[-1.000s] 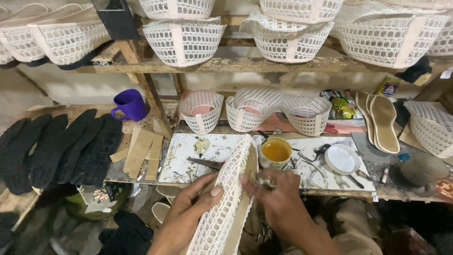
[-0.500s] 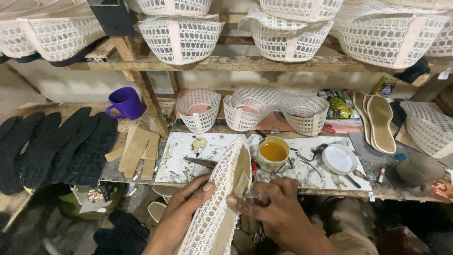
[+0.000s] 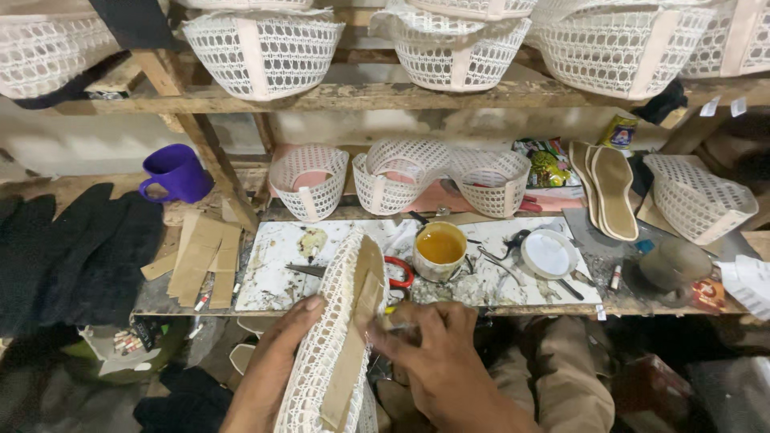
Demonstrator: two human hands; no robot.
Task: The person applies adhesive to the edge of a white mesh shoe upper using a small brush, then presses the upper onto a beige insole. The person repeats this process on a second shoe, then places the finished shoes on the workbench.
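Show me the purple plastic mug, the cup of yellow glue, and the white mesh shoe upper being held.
purple plastic mug [image 3: 175,171], head view, its side wall
cup of yellow glue [image 3: 439,247], head view, glue surface
white mesh shoe upper [image 3: 325,353], head view, mesh side

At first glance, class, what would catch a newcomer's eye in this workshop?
At bottom centre, the left hand and right hand hold a white mesh shoe upper with a cardboard insole. Behind it stands a cup of yellow glue on the bench; a purple mug sits left.

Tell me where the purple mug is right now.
In the head view, the purple mug stands on the left of the wooden shelf, beside a slanted wooden post, above the cardboard strips and right of the black soles.
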